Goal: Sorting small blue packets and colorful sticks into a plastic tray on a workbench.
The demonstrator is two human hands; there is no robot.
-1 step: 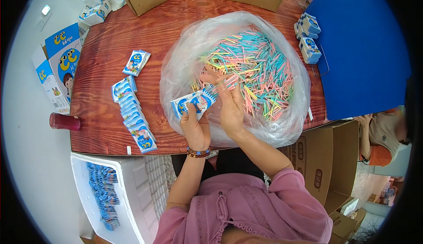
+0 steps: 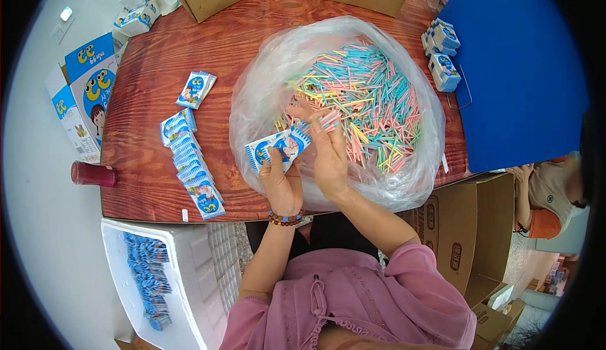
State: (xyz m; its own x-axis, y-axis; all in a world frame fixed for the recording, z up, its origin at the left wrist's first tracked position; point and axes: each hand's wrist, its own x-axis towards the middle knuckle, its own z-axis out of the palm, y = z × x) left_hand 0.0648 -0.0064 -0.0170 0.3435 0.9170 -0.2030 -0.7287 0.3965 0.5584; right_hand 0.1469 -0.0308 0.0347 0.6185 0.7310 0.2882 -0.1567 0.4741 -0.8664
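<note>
A small blue-and-white printed paper packet was pinched by the left hand, just in front of the clear plastic bag; pastel sticks were pinched by the right hand. Sticks might have slipped past the packet's mouth if misaligned. One bag, roughly nine filled packets left of it.

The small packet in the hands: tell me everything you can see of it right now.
The packet is a small, flat, glossy pouch, blue and white with a cartoon picture on its face. It is held tilted above the near edge of the clear plastic bag of pastel sticks. The left hand pinches its lower edge; the right hand holds its upper right end, where a few sticks meet its mouth.
</note>
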